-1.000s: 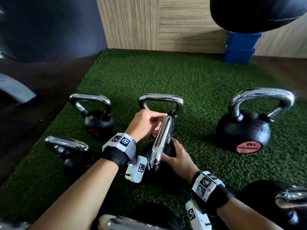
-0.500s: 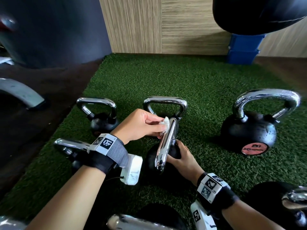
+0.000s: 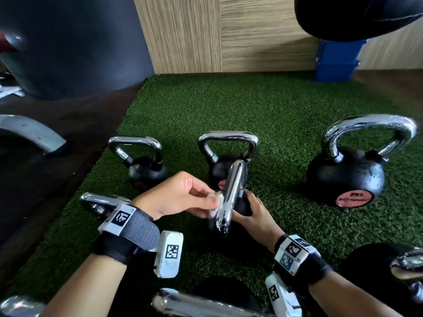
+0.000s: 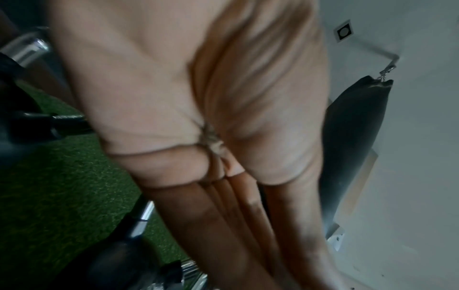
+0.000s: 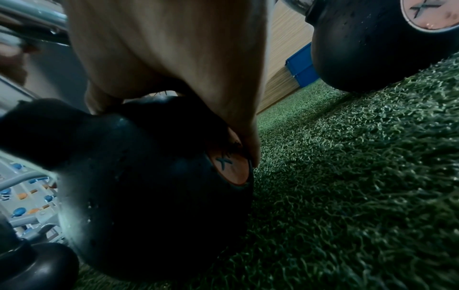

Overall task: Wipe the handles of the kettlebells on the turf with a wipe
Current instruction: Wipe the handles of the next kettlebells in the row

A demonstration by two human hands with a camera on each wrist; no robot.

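Note:
Several black kettlebells with chrome handles stand on the green turf point(image 3: 263, 110). The middle front kettlebell point(image 5: 149, 186) has its chrome handle point(image 3: 231, 193) running towards me. My left hand point(image 3: 210, 202) pinches a small white wipe point(image 3: 216, 201) against the left side of that handle, about halfway along it. My right hand point(image 3: 249, 207) grips the kettlebell's black body from the right, its fingers point(image 5: 248, 137) lying over the orange label point(image 5: 228, 166). The left wrist view is blurred and shows mostly the left hand's palm point(image 4: 174, 88).
Behind stand a small kettlebell point(image 3: 142, 165), a middle one point(image 3: 226, 152) and a large one point(image 3: 348, 175) to the right. More chrome handles lie front left point(image 3: 100, 202), at the bottom point(image 3: 194, 303) and bottom right point(image 3: 407, 266). A blue box point(image 3: 334, 62) and a hanging punching bag point(image 3: 357, 14) are at the back right.
My left hand has slid the wipe down the handle from its far end towards me. My right hand has stayed on the kettlebell's body.

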